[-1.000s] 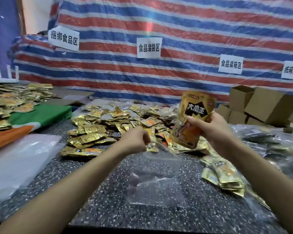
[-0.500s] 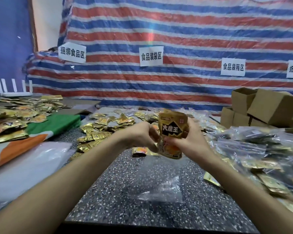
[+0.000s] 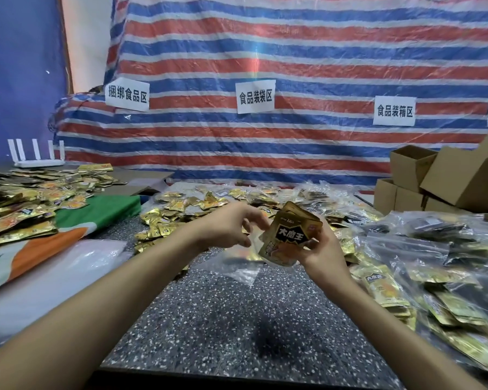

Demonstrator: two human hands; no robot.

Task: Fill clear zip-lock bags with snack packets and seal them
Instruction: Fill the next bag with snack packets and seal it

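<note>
Head view, near to far. Bare speckled surface (image 3: 237, 319) along the near edge, forearms crossing above it. Toward the middle, right hand (image 3: 319, 249) wrapped around a gold snack packet (image 3: 289, 237), holding it upright above the surface, thumb across its lower front. Left hand (image 3: 231, 225) just beside the packet's left edge, fingers loosely curled and half open, possibly pinching clear film; cannot tell for sure. Clear zip-lock bag (image 3: 237, 263) hanging limp below both hands, lower part sagging toward the surface, mouth blurred and hard to make out.

Likely step: feeding the packet into the bag's mouth.

Risks, as judgement:
- Bag mouth collapsing, with thin film held by one hand only; packet corner then catching the lip and folding it inward.
- Packet slipping past the outside of the bag and dropping onto the surface.
- Glossy foil sliding in the right hand's grip if pushed at an angle.
- Zip track trapping a packet edge later and failing to close.

Right side of the surface: heap of filled bags (image 3: 434, 263). Beyond the hands, loose gold packets (image 3: 181, 204) spread toward the far edge. Left side: more packets on a green and orange cloth (image 3: 96, 218). Far right corner: cardboard boxes (image 3: 448, 178).
</note>
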